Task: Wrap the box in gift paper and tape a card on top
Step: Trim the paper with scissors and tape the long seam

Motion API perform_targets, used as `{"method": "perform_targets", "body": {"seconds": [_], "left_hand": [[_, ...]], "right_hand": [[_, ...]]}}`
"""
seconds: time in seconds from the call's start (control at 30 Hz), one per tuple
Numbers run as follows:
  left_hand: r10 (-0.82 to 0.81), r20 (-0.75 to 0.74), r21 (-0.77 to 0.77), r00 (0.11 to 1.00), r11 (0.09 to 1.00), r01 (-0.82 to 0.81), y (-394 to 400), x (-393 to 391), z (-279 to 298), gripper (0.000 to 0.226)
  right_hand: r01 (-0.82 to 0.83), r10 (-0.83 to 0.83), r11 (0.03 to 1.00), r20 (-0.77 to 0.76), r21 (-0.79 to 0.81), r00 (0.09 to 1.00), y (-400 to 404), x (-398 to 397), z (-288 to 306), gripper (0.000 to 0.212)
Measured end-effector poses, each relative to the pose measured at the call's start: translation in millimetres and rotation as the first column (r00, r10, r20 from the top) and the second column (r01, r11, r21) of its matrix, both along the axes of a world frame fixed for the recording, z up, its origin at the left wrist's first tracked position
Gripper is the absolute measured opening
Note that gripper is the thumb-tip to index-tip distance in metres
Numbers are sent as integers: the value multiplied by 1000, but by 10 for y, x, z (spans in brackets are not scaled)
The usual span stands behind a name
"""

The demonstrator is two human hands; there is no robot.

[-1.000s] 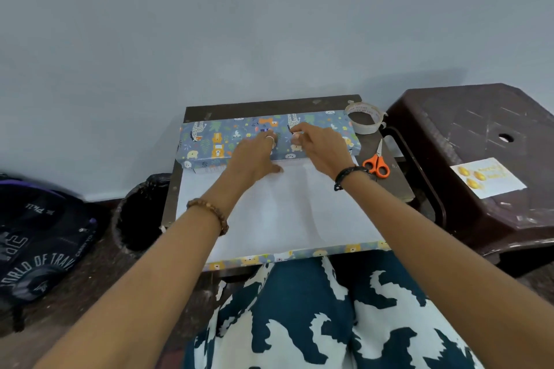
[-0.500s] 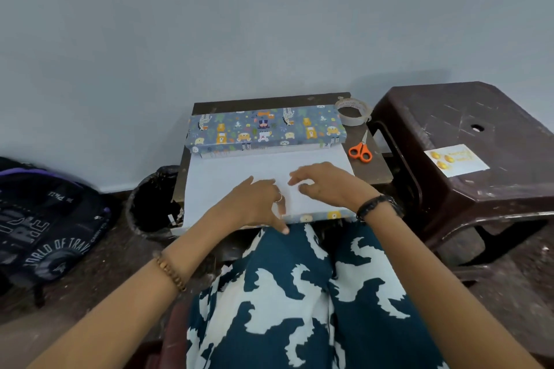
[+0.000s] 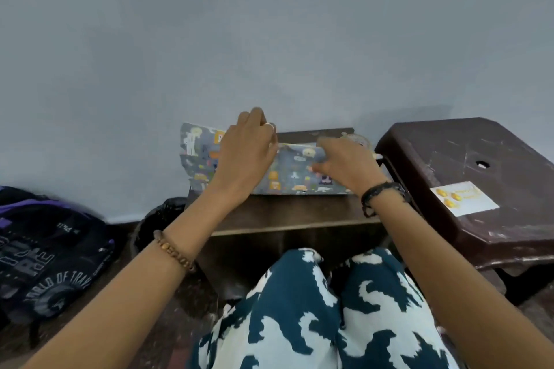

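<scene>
The dark backpack (image 3: 45, 252) on the floor at the left carries the only lettering that reads well: pale capitals curving along its lower panel spell "WORLD OF TRAV", with the end of the word lost round the fabric. Above that sit big blocky letters, too bent and cropped to make out, and a small white mark higher up that could be "PULL", though it is too tiny to be sure. The white card (image 3: 464, 198) on the brown plastic stool (image 3: 467, 159) has faint yellow writing beside its gold shapes, too blurred to read.
</scene>
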State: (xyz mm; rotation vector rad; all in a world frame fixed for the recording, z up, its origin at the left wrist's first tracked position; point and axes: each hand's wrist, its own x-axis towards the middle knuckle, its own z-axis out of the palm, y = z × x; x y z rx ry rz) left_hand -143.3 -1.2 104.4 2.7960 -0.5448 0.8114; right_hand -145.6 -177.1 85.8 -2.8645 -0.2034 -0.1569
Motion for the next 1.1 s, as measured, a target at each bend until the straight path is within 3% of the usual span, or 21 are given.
{"method": "perform_targets", "body": {"seconds": [0.1, 0.2, 0.4, 0.57, 0.63, 0.73, 0.83, 0.93, 1.0, 1.1], "left_hand": [[-8, 122, -160, 992, 987, 28, -164, 165, -31, 22], [-43, 72, -218, 997, 974, 58, -359, 282, -260, 30], [-11, -122, -269, 992, 963, -22, -489, 340, -1013, 31], [118, -359, -328, 926, 913, -244, -450, 301, -1350, 41], [122, -496, -345, 859, 881, -324, -447, 297, -1414, 47], [47, -559, -436, 828, 832, -342, -446, 309, -1459, 53], [-50, -541, -573, 840, 753, -324, -457, 396, -1449, 60], [-22, -580, -600, 814, 688, -409, -459, 533, -1379, 52], [33, -599, -577, 800, 675, -460, -421, 615, -1356, 57], [70, -687, -538, 724, 621, -570, -346, 698, -1299, 65]], "right_hand": [[19, -14, 999, 107, -41, 994, -13, 460, 43, 20], [4, 7, 993, 96, -118, 995, -15, 923, -33, 11], [-124, 78, 980, -274, -153, 958, -143, 1669, -279, 27], [-172, 143, 985, -469, -19, 871, -194, 1953, -543, 53], [-168, 169, 985, -480, 46, 861, -199, 2018, -590, 52], [-133, 183, 981, -443, 143, 878, -182, 2024, -628, 59], [-79, 183, 964, -418, 254, 890, -168, 1940, -666, 50], [-26, 185, 932, -412, 362, 892, -170, 1749, -733, 36], [77, 142, 877, -409, 475, 901, -179, 1584, -839, 34], [193, 94, 703, -358, 685, 929, -137, 1236, -978, 26]]}}
